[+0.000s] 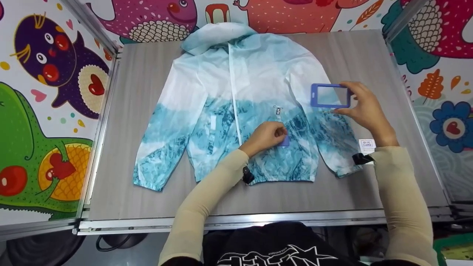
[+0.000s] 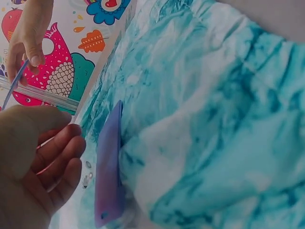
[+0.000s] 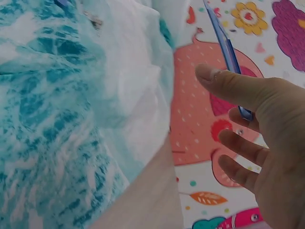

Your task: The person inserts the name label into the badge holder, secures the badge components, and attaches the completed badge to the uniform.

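My right hand pinches a blue card holder frame with a see-through window between thumb and fingers, raised above the jacket's sleeve. In the right wrist view this frame appears edge-on. My left hand hovers over the jacket's lower front, beside a flat purple-blue plastic piece. The left wrist view shows loosely curled fingers with a gap between them and that piece. A small metal clip lies just above it. Beneath everything is a zipped teal and white hooded jacket.
A small white packet printed "ID/IC CARD" lies by the right forearm, near the jacket cuff. The grey wood-grain table has metal rails along its edges. Printed cartoon panels stand around it.
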Demonstrator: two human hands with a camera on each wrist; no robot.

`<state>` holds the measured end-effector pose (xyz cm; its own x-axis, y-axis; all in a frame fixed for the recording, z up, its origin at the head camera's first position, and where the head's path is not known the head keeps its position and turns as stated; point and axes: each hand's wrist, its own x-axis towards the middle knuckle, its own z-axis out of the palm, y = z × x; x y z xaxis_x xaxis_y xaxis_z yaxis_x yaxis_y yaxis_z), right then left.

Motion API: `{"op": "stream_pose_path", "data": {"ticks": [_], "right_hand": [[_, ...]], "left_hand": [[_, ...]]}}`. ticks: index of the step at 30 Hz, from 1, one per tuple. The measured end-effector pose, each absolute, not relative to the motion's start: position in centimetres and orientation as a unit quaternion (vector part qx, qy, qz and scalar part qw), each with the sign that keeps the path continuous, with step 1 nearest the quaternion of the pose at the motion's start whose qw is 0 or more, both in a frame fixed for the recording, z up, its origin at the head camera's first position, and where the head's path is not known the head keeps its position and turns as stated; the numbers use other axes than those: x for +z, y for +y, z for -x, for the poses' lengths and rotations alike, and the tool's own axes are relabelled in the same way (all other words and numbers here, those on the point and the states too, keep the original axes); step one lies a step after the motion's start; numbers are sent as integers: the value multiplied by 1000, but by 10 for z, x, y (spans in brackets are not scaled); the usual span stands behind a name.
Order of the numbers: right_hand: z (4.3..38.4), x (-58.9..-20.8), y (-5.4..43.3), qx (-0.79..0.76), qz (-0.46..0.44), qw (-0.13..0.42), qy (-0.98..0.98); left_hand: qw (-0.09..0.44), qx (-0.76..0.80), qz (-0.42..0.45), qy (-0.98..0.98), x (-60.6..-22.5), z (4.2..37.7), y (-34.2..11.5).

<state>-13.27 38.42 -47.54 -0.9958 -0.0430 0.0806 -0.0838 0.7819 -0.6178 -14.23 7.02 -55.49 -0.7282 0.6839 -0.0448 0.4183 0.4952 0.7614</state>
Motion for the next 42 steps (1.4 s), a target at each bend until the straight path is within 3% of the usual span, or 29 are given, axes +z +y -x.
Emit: {"op": "stream_pose_path", "data": {"ticks": [13,24,35,42], "right_hand": [[97,-462,449,329,99,27,-939],[100,-458,452,331,75,49,-939],[96,-457,454,339,90,43,-935],[94,-458,457,340,79,49,-936]], "left_hand": [[147,302,-466,818,-542,146,181],[156,176,-478,846,-535,110,288],[220,25,-487,845,-558,73,320],[212,39,-461,861,-557,74,325]]}}
